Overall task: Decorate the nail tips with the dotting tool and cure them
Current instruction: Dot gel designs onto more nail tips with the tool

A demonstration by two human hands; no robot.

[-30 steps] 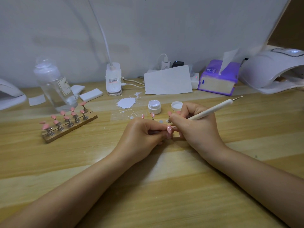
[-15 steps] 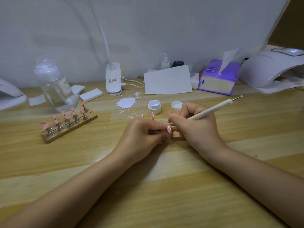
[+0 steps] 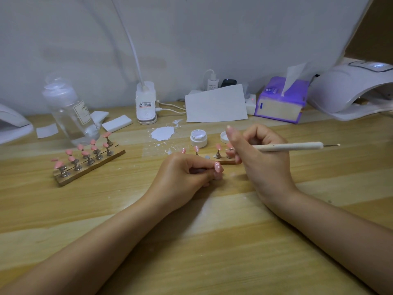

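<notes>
The left hand (image 3: 187, 175) pinches a pink nail tip (image 3: 218, 167) with wet white dots, low over the tabletop (image 3: 212, 241); the right hand (image 3: 261, 154) grips the dotting tool (image 3: 291, 146), lifted just right. A careless finger could smear those dots before curing

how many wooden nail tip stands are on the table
2. One wooden stand sits at the left near the clear bottle, full of pink tips. The second stand lies behind the hands, partly hidden by the right hand, so its full extent is unclear.
</notes>
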